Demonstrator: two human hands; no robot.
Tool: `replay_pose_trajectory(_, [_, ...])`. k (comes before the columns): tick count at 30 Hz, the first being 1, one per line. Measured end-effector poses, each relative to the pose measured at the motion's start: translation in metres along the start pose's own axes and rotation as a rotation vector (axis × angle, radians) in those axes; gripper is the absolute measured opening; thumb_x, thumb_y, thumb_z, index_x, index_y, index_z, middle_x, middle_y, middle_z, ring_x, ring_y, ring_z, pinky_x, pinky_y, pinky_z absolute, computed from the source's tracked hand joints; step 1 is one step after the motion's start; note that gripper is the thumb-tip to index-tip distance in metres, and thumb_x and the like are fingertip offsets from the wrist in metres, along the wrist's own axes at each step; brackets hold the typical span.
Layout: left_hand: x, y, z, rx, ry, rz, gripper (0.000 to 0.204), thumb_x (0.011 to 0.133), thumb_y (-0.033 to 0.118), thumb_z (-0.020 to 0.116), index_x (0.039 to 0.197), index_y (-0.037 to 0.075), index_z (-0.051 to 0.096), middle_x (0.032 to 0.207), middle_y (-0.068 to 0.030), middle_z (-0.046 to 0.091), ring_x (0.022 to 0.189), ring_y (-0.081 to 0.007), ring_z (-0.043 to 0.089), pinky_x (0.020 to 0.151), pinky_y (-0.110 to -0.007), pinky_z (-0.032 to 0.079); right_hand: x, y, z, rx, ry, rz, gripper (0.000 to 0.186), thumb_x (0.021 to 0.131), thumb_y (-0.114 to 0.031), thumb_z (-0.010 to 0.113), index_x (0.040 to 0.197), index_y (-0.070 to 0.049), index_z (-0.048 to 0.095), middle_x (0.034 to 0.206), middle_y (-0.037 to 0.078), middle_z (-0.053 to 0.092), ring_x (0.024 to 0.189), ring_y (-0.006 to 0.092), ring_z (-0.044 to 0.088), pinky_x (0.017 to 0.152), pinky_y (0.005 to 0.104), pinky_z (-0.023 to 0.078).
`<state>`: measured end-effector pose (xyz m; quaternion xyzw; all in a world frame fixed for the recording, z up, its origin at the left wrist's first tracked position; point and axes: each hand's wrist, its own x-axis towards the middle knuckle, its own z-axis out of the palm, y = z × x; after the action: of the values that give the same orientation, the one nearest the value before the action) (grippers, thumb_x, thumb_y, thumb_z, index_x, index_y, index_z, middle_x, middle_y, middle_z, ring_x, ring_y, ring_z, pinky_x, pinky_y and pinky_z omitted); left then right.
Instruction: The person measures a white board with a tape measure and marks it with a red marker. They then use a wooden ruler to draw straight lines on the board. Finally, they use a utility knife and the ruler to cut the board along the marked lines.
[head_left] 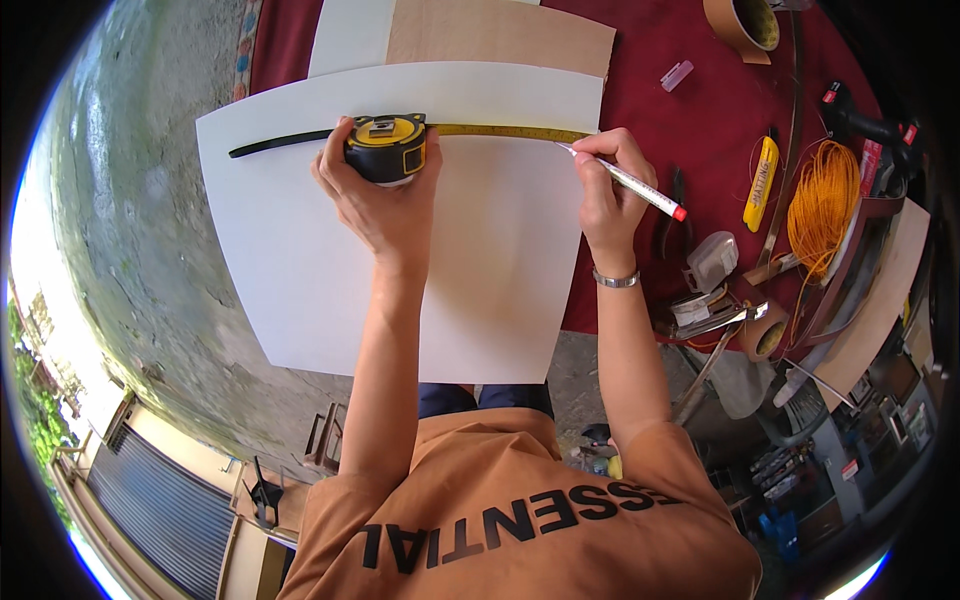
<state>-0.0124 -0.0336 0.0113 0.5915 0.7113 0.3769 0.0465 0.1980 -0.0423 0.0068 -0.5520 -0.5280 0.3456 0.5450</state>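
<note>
A large white board (pixel 400 270) lies under both hands. My left hand (pixel 378 205) is closed around a black and yellow tape measure (pixel 386 150), near the board's far left part. The yellow blade (pixel 500 130) runs out rightward to the board's right edge, and a black strap (pixel 280 144) trails left from the case. My right hand (pixel 612 195) grips a white marker with a red end (pixel 645 190). The marker's tip touches or hovers just over the blade near its right end; I cannot tell which. A metal watch sits on my right wrist.
A dark red cloth (pixel 640 110) covers the table. To the right lie a yellow cutter knife (pixel 762 185), a bundle of orange cord (pixel 824 205), dark pliers (pixel 675 215), a pink cap (pixel 677 76) and tape rolls (pixel 745 28). A brown board (pixel 500 38) lies beyond the white one.
</note>
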Motion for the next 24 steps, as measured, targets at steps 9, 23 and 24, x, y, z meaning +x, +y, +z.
replay_pose_trajectory(9, [-0.0023,-0.0043,0.0015,-0.008,-0.029,0.005,0.078,0.07,0.023,0.091,0.131,0.004,0.046,0.119,-0.0139,0.05,0.117,-0.0319,0.047,0.094,-0.045,0.048,0.0008,0.0032,0.0044,-0.036,-0.021,-0.012,0.007,0.082,0.005,0.055,0.077,0.001,0.058,0.064,0.002,0.056,0.05,0.0057,0.044,0.046,0.0231,0.033])
replay_pose_trajectory(23, [0.0001,-0.0054,0.0054,-0.04,-0.084,-0.049,0.084,0.073,0.027,0.089,0.137,0.007,0.039,0.12,-0.0157,0.046,0.113,-0.0331,0.05,0.092,-0.047,0.048,0.0019,0.0034,0.0036,-0.038,-0.024,-0.004,0.007,0.083,0.004,0.054,0.077,0.001,0.057,0.065,0.004,0.056,0.05,0.0069,0.046,0.047,0.0239,0.035])
replay_pose_trajectory(24, [0.0,-0.0056,0.0055,-0.043,-0.084,-0.051,0.084,0.073,0.027,0.089,0.137,0.007,0.039,0.12,-0.016,0.046,0.113,-0.0333,0.05,0.092,-0.047,0.047,0.002,0.0032,0.0036,-0.038,-0.025,-0.003,0.007,0.083,0.004,0.054,0.076,0.001,0.057,0.065,0.003,0.056,0.05,0.0069,0.046,0.047,0.0239,0.035])
